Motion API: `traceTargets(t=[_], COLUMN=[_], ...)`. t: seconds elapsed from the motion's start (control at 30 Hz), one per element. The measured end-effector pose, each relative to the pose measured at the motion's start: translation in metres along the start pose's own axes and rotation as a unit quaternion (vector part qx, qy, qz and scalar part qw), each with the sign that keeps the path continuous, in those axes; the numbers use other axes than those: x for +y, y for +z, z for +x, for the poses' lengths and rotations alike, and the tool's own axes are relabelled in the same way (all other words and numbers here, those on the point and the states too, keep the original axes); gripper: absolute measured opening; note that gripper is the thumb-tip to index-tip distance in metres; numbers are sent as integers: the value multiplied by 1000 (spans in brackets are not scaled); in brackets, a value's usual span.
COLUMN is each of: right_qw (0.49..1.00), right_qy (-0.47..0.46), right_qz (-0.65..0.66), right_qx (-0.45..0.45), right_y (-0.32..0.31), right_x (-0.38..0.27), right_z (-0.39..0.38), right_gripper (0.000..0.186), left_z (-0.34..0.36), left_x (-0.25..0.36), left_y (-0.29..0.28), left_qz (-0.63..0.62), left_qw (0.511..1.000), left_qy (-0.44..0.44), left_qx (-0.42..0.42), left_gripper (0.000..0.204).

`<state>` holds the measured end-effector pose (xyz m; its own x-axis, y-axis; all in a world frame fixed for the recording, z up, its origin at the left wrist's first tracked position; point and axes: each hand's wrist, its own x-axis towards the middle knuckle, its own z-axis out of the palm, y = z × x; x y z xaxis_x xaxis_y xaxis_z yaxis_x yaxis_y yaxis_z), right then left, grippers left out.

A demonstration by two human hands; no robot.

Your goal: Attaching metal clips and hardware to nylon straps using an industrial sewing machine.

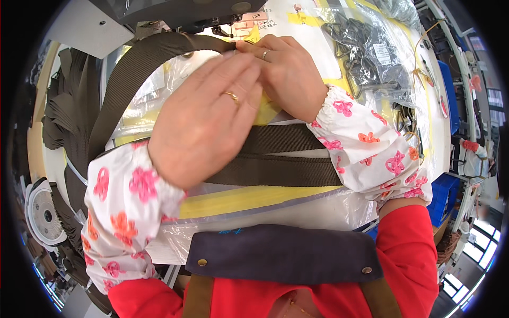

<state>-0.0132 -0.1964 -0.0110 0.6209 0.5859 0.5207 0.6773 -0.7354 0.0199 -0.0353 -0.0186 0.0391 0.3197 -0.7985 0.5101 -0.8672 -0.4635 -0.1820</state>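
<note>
A dark olive webbing strap [122, 79] arches from the left up to below the presser foot of a sewing machine [175, 10]. My right hand [290, 77] has its fingers curled at the strap's end beside the foot. Over its fingertips lies my left hand [204, 119], slightly blurred, fingers pressed together and their tips partly hidden; what they hold is unclear. Beneath both hands, more straps [281, 169] lie across plastic sheeting with yellow bands [254, 201].
A pile of folded webbing [66, 106] lies at the left, near a white handwheel [45, 214]. Bagged black metal buckles [366, 58] sit at the back right, with loose tools [440, 103] and blue bins [444, 196] along the right edge. Another person [477, 159] is at the far right.
</note>
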Motion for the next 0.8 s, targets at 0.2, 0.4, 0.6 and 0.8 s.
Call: traceTargets(t=[0.2, 0.4, 0.6, 0.8], right_qw=[998, 997, 999, 999], right_qy=[7, 46, 41, 12], right_qz=[49, 48, 22, -43], right_qx=[35, 27, 7, -14], right_y=[3, -4, -6, -17], right_x=[2, -5, -4, -7], right_z=[-2, -3, -6, 9], right_gripper=[15, 19, 26, 20], left_z=[-10, -25, -26, -20], left_x=[-14, -46, -46, -56], left_y=[10, 32, 41, 31], left_qz=[147, 3, -77, -80], left_qw=[976, 998, 993, 993], left_qy=[-13, -24, -87, -54], left_qx=[-158, -63, -12, -75], left_gripper=[36, 30, 30, 37])
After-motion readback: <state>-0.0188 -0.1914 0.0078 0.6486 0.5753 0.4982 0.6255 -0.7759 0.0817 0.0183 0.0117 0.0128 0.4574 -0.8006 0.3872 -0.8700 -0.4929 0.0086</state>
